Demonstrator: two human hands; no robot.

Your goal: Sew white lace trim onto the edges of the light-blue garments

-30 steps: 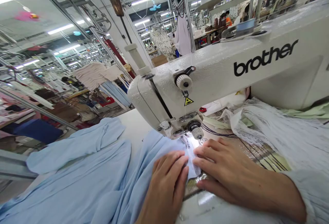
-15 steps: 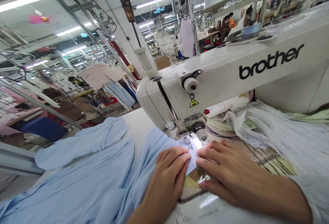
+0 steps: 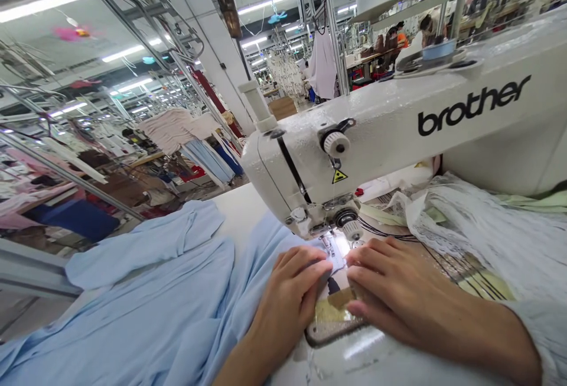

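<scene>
Short of the wrist on the near side of the sewing machine (image 3: 381, 123), your pale, bluish-white sleeve (image 3: 534, 324) falls in soft, loose folds about your right forearm (image 3: 482, 327). Your left hand (image 3: 295, 285) and right hand (image 3: 394, 282) are bare, with slim fingers.

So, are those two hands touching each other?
Apart. The head view shows a gap between the left hand and right hand, with light blue fabric showing through it.
</scene>
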